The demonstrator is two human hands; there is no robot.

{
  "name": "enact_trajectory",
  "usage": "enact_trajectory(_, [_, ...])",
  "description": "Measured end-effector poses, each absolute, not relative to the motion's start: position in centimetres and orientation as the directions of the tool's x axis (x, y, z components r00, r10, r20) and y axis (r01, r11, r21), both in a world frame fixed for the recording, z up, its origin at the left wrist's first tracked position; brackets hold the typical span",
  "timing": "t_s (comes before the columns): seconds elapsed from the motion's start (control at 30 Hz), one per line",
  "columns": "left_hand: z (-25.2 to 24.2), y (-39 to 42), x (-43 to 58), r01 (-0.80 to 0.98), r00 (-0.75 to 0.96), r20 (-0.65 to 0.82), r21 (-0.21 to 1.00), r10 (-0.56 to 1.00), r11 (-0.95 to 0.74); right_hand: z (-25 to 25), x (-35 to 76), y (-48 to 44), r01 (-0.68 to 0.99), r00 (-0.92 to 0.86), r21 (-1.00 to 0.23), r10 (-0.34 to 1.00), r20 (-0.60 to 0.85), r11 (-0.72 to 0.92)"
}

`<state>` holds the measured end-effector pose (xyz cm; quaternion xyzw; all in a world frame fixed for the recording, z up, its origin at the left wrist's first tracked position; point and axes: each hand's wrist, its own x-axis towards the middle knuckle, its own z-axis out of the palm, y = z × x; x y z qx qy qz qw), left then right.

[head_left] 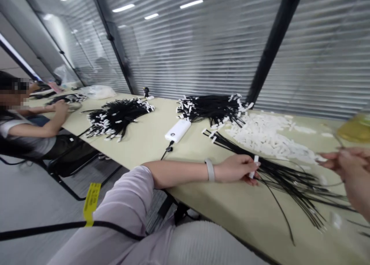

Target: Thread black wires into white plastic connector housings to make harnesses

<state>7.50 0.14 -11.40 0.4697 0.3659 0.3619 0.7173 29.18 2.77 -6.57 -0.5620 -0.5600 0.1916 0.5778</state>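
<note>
The black ties (291,178) are spread in a loose pile on the long pale table (231,215), at the near right part of it, in front of the person; some thin ends are seen sticking out toward the table's near edge. The table is the biggest thing seen; a wall of grey blinds (202,45) is seen behind it. A wide heap of small white pieces (271,135) is laid just behind the black ties; two more bundles of black ties with white ends are laid farther back, one (212,107) in the middle and one (118,116) to the left. A white power bank (178,130) is placed between those two bundles, with a black cord run from it over the table edge. Another person (31,122) is seated at the far left end, with an arm rested on the table.

The left hand (238,168) is laid on the table at the left end of the pile; its fingers are curled shut, and a small white piece (253,166) is pinched between them, touching the black ties; a pale band (210,169) is worn on that wrist. The right hand (351,172) is held up at the right edge and is blurred; it cannot be told how its fingers are set or whether anything is held. A blurred yellow thing (354,130) is seen just above it.
</note>
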Motion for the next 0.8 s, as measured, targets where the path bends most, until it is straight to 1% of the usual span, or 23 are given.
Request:
enact_trajectory(0.03, [-11.3, 0.1, 7.5, -0.173, 0.465, -0.181, 0.941, 0.867, 0.289, -6.6, 28.9, 2.4, 0.467, 0.231, -0.841, 0.881, 0.413, 0.272])
enact_trajectory(0.07, [-11.3, 0.1, 7.6, -0.173, 0.458, -0.177, 0.943, 0.871, 0.283, -6.7, 28.6, 2.1, 0.516, 0.183, -0.809, 0.886, 0.426, 0.282])
enact_trajectory(0.17, [-11.3, 0.1, 7.6, -0.184, 0.441, -0.171, 0.944, 0.881, 0.275, -7.5, 28.2, 1.6, 0.578, 0.043, -0.688, 0.826, 0.562, 0.438])
enact_trajectory(0.23, [-11.3, 0.0, 7.6, -0.194, 0.432, -0.175, 0.940, 0.885, 0.281, -8.1, 28.0, 1.6, 0.587, -0.051, -0.622, 0.790, 0.611, 0.519])
enact_trajectory(0.37, [-11.4, -0.4, 7.4, -0.220, 0.385, -0.189, 0.932, 0.903, 0.289, -8.6, 27.4, 1.7, 0.615, -0.190, -0.561, 0.794, 0.577, 0.554])
enact_trajectory(0.5, [-11.5, -1.1, 6.9, -0.221, 0.359, -0.178, 0.938, 0.916, 0.269, -7.4, 25.2, 1.5, 0.639, -0.281, -0.476, 0.760, 0.586, 0.604])
enact_trajectory(0.6, [-11.5, -1.9, 6.5, -0.213, 0.346, -0.132, 0.953, 0.929, 0.215, -6.9, 23.3, 1.3, 0.634, -0.327, -0.453, 0.748, 0.578, 0.627])
enact_trajectory(0.8, [-11.2, -2.9, 6.2, -0.145, 0.404, -0.083, 0.978, 0.911, 0.153, -8.2, 23.5, 0.9, 0.618, -0.348, -0.481, 0.765, 0.543, 0.622])
